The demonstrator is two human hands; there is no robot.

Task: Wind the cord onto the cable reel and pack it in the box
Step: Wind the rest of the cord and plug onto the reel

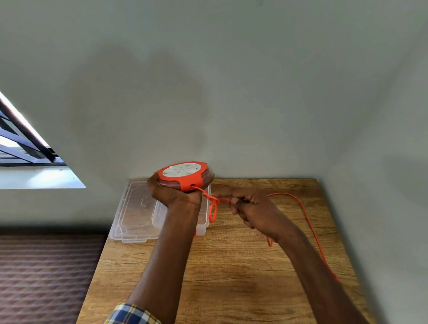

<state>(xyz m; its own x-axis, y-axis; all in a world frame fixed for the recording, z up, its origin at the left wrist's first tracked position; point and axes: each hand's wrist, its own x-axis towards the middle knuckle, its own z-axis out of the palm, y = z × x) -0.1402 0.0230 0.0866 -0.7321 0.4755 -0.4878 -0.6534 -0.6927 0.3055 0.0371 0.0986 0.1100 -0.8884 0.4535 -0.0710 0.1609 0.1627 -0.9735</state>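
My left hand [173,192] grips the round orange cable reel [185,175] from below and holds it up above the clear plastic box [136,214]. The reel has a white socket face on top. An orange cord [309,221] comes out of a hole in the reel's rim, forms a small loop, and passes into my right hand [252,207], which pinches it just right of the reel. Beyond that hand the cord trails across the wooden table [227,273] and off its right edge.
The box sits open at the table's far left corner, its lid [133,209] lying beside it. A grey wall stands right behind the table. A barred window [8,134] is at the left, and brown patterned floor [40,285] lies left of the table.
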